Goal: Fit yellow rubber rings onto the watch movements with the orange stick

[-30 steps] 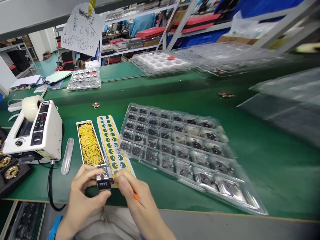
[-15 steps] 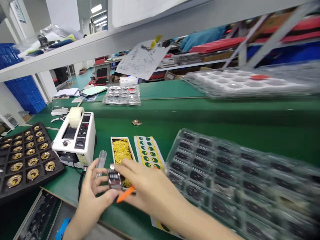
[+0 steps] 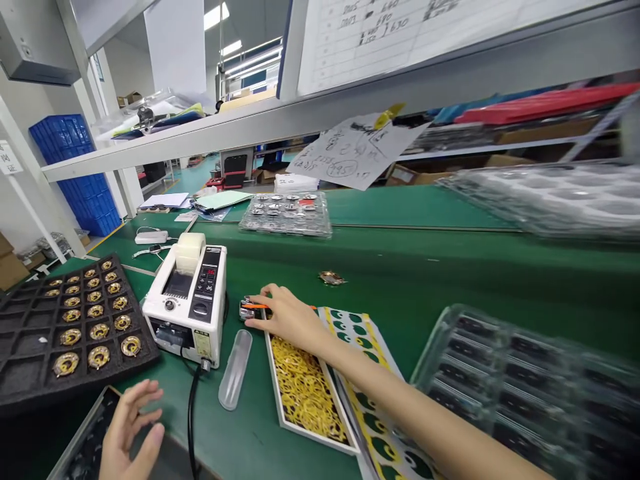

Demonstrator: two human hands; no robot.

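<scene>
The right hand, half-curled, touched a light, stiff chrome tally counter at 12 o'clock, grip unclear; best held by its body. The left hand lay open, empty.

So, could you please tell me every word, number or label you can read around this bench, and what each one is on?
Handwritten sheet on the shelf: apparently "660", "690", "630"; the rest unclear.
Hanging paper note: circled number, perhaps "795".
Tape dispenser display: red digits, too small to read.
Pillar sign: too small to read.

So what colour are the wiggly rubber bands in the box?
The rubber bands are yellow, clearest in the head view.
</scene>
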